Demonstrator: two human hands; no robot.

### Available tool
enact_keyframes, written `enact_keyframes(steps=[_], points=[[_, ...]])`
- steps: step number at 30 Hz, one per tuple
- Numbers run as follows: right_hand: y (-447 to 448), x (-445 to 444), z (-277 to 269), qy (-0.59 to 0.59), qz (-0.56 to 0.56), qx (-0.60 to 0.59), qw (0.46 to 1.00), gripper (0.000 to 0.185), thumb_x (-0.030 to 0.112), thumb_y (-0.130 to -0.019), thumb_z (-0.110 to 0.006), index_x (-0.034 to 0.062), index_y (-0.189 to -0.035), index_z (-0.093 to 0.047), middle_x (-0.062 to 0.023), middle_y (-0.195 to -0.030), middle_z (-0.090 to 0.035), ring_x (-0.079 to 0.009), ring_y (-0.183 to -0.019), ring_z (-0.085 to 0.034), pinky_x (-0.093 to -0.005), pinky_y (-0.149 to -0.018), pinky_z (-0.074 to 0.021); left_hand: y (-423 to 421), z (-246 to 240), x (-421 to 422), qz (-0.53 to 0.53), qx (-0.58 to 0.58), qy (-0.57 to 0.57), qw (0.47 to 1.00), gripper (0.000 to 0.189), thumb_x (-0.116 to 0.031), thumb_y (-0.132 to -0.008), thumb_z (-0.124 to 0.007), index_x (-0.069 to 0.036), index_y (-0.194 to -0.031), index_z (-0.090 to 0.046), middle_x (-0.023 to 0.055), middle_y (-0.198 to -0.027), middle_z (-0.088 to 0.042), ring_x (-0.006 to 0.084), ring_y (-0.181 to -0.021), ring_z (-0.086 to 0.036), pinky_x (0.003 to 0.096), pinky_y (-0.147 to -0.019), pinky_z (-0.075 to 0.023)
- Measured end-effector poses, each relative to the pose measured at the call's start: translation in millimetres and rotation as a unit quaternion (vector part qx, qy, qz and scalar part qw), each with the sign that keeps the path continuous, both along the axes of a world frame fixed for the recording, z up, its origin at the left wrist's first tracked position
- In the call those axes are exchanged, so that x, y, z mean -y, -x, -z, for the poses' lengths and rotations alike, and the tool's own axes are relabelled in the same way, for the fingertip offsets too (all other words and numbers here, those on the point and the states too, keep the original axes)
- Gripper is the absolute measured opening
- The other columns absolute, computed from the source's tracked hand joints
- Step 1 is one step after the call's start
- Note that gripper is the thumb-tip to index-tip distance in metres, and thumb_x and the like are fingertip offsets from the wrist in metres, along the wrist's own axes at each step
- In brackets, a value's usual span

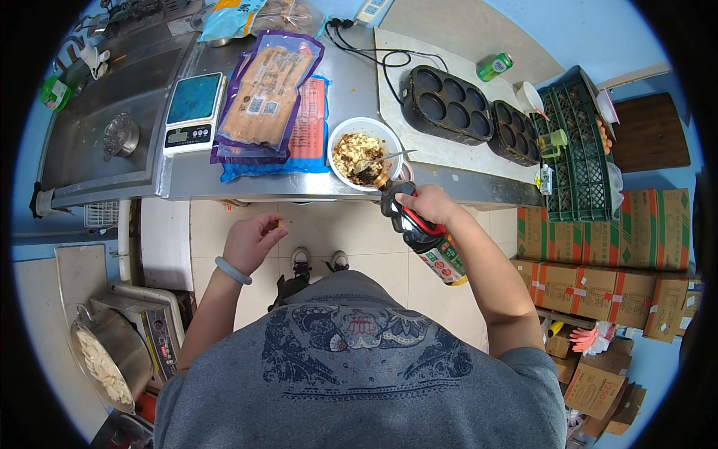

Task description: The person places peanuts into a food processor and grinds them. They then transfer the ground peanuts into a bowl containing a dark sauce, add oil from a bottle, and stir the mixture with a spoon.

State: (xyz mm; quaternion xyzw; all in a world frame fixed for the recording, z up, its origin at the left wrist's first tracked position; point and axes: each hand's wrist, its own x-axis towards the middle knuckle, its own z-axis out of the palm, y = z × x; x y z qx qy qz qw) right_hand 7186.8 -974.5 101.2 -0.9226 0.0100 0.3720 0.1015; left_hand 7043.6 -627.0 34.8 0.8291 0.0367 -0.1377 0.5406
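My right hand [429, 205] grips a large bottle of dark sauce [416, 236], likely soy sauce, with a label and a red stripe. The bottle is tilted, its orange neck [382, 179] over the near rim of a white bowl [340, 130]. Crumbled pale yellow food [359, 150] with brown bits and dark liquid fills the bowl. A metal utensil [392, 156] leans in it, its handle past the right rim. My left hand [255, 238], off the counter's front edge, pinches a small orange-tan thing [281, 224], perhaps a cap; fingers partly hide it.
Left of the bowl lie sealed packs of sausages [266, 95] and a digital scale [190, 115], beside a sink [140, 84]. To the right are black six-hole pans [449, 104], a green can [495, 67] and a green crate [578, 151]. A pot [126, 348] stands lower left; cardboard boxes [606, 286] are stacked right.
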Motion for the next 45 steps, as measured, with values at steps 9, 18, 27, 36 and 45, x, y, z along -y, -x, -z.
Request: enact_keyframes(steps=[9,18,27,36,45], points=[[-1.5,-2.5,-3.6,0.01,-0.009,0.001,1.0,0.065,0.057,-0.087,-0.058,-0.0065,-0.097,-0.068,-0.0231,-0.09,-0.069,-0.0343,-0.084,-0.068,-0.0396,-0.078,-0.0525,0.5,-0.5,2.2,-0.004,0.022,0.003,1.0,0.034,-0.024,-0.087,-0.07,0.001,-0.108,-0.064,0.0139,-0.088,-0.071,0.0213,-0.076,-0.069,0.0303,-0.07,-0.0539],[0.3,-4.3,-1.1,0.01,0.0,0.004,1.0,0.064,0.057,-0.087,-0.057,-0.006,-0.096,-0.068,-0.0229,-0.089,-0.069,-0.0336,-0.083,-0.068,-0.0397,-0.077,-0.0521,2.5,-1.9,2.8,0.0,0.026,0.005,1.0,0.033,-0.024,-0.086,-0.071,0.0,-0.107,-0.065,0.0133,-0.086,-0.071,0.021,-0.074,-0.069,0.0305,-0.068,-0.0538],[5.6,4.0,9.1,-0.029,0.037,0.015,0.999,0.063,0.056,-0.087,-0.058,-0.005,-0.095,-0.069,-0.0211,-0.083,-0.069,-0.0319,-0.077,-0.068,-0.0396,-0.073,-0.0521,-4.8,-11.4,14.7,0.021,0.049,0.011,0.999,0.03,-0.022,-0.086,-0.071,0.0,-0.105,-0.065,0.0115,-0.084,-0.068,0.0205,-0.069,-0.065,0.0306,-0.065,-0.0521],[38.4,28.4,45.8,-0.233,0.172,0.082,0.954,0.056,0.05,-0.088,-0.062,-0.0049,-0.099,-0.067,-0.0216,-0.088,-0.07,-0.0302,-0.082,-0.069,-0.0375,-0.078,-0.0521,-46.3,-32.7,54.1,0.025,0.11,0.058,0.992,0.029,-0.019,-0.081,-0.073,-0.003,-0.103,-0.062,0.009,-0.086,-0.059,0.0185,-0.073,-0.059,0.0288,-0.066,-0.049],[109.1,41.7,35.7,-0.395,0.193,0.151,0.885,0.028,0.023,-0.093,-0.065,-0.0021,-0.105,-0.06,-0.0038,-0.091,-0.065,-0.009,-0.081,-0.057,-0.0276,-0.076,-0.0502,-114.7,-67.3,159.9,0.189,0.2,0.062,0.959,0.034,-0.026,-0.076,-0.078,-0.004,-0.095,-0.06,0.0097,-0.085,-0.058,0.022,-0.07,-0.057,0.0327,-0.063,-0.0477]])
